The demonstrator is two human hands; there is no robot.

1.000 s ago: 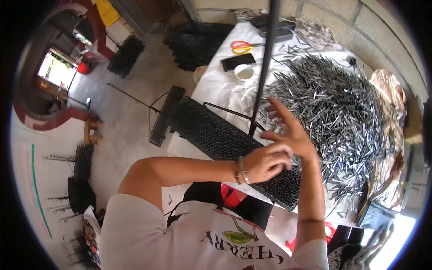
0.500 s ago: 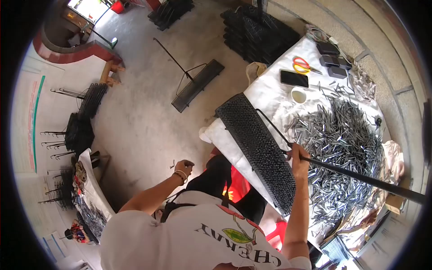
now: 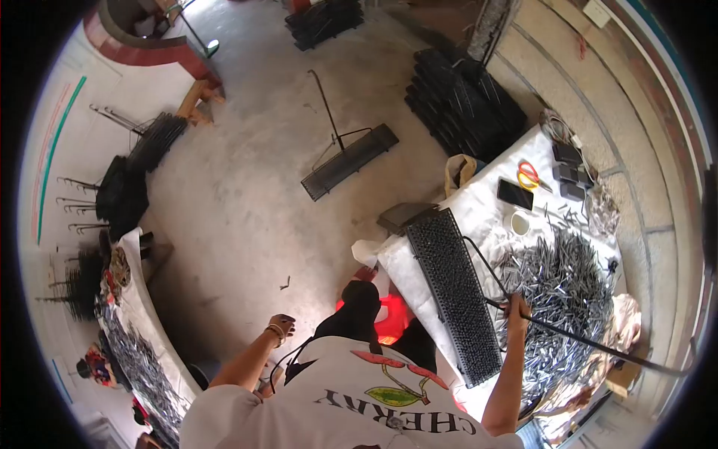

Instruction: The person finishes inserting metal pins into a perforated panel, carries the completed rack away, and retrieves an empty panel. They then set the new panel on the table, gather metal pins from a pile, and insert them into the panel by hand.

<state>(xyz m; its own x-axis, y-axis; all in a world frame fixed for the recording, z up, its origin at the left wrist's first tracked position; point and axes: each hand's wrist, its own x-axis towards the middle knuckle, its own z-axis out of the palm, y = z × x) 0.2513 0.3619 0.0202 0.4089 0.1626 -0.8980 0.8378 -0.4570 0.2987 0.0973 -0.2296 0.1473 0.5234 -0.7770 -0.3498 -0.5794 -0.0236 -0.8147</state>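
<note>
My right hand point(image 3: 516, 313) is wrapped round the thin metal handle of a long-handled black tool. Its long rectangular head point(image 3: 458, 295) has a textured, mesh-like face and lies along the edge of the white-covered table point(image 3: 479, 191). A bent brace runs from the head to the handle point(image 3: 598, 346), which stretches right over a pile of short metal pieces point(image 3: 557, 299). My left hand point(image 3: 280, 326), with a bracelet at the wrist, hangs over the floor beside my leg, fingers loosely apart and nothing in them.
On the table lie scissors point(image 3: 529, 175), a phone point(image 3: 515, 194), a white cup point(image 3: 520, 222) and black blocks point(image 3: 573, 176). A similar tool point(image 3: 351, 161) lies on the floor, near stacked black panels point(image 3: 464, 105). Another table point(image 3: 153, 299) with metal pieces stands left.
My view has shifted, so the table and floor items sit lower. The tool's head stands more upright in view and has turned slightly; my right hand keeps hold of its handle.
</note>
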